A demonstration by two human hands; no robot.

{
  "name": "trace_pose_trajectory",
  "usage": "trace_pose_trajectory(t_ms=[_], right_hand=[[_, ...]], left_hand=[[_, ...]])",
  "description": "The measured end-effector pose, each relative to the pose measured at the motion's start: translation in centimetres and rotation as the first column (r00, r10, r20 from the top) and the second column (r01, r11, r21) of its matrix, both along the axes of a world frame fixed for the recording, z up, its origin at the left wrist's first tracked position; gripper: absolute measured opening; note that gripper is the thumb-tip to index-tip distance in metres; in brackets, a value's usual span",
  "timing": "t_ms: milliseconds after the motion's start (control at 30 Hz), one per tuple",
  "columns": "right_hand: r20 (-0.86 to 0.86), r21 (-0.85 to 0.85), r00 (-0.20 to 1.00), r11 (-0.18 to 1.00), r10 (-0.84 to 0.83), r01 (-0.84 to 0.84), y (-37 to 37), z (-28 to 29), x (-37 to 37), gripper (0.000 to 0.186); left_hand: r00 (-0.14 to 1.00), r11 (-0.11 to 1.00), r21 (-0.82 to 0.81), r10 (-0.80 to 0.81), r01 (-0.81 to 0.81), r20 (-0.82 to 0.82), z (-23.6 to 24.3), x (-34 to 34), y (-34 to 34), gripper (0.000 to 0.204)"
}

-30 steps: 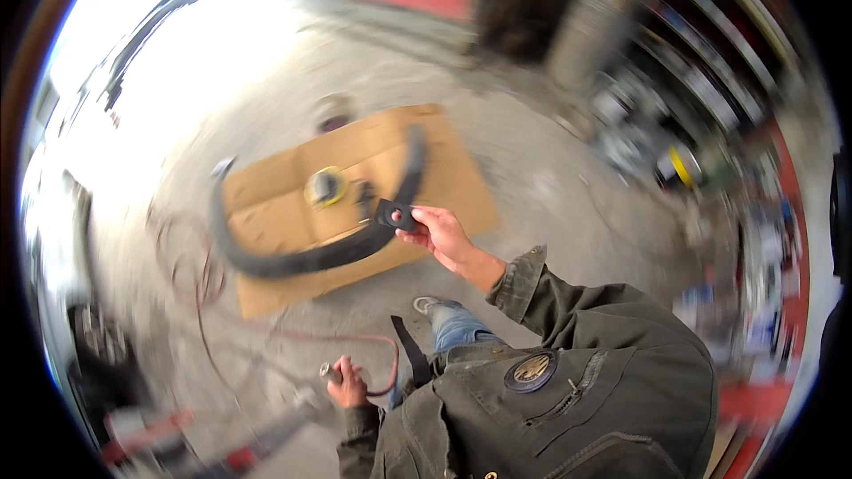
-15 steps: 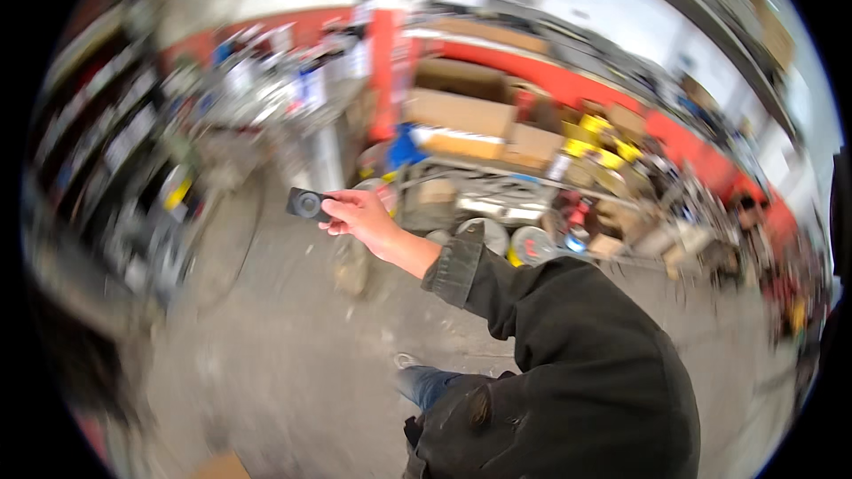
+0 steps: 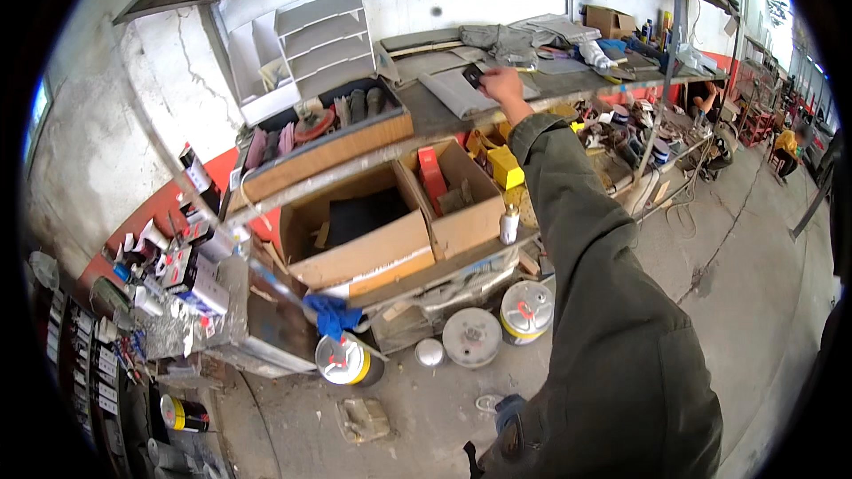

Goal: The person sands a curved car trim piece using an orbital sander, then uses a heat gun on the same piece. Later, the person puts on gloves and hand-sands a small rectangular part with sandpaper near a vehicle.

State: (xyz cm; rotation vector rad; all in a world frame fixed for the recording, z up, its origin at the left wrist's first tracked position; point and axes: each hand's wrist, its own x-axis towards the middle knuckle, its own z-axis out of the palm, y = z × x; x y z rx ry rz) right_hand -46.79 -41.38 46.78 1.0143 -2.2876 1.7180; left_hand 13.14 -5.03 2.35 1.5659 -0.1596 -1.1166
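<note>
My right arm, in a dark olive sleeve, stretches up over the upper shelf of a long bench. Pinched in the fingers of my right hand (image 3: 503, 87) is a small flat dark rectangular piece (image 3: 473, 76). Below the hand a grey flat sheet (image 3: 458, 93) lies on the shelf, and whether the piece touches it I cannot tell. Left of the hand stands a wooden drawer-like box (image 3: 342, 144) holding rolled and folded items. My left hand is out of view.
Open cardboard boxes (image 3: 355, 253) fill the lower shelf, with a white bottle (image 3: 508, 224) beside them. Lidded pails (image 3: 471, 337) stand on the floor below. A metal post (image 3: 666, 71) rises at right. Farther right, a person in yellow (image 3: 786, 144) is seated.
My right hand has swung from over the floor at left to above the bench shelf, still holding the dark piece. The view has turned right and is sharper.
</note>
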Motion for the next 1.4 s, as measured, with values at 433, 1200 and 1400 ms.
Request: trace_pose_trajectory(t_ms=[433,1200,1400], right_hand=[[0.045,0.074,0.983,0.981,0.178,-0.181,-12.2,-4.5,-11.9,0.028],[0.118,-0.181,0.968,0.963,0.221,-0.198,15.5,-14.2,3.7,0.029],[0.132,0.188,0.874,0.854,0.468,-0.485,26.4,-31.1,19.6,0.04]], left_hand=[[0.99,0.987,0.09,-0.137,0.133,0.04,2.3,-9.9,-7.8,0.054],[0.991,0.996,0.056,0.056,-0.063,0.119,1.5,3.4,23.4,0.06],[0.949,0.953,0.1,0.268,-0.287,0.167,-1.4,8.7,38.4,0.062]])
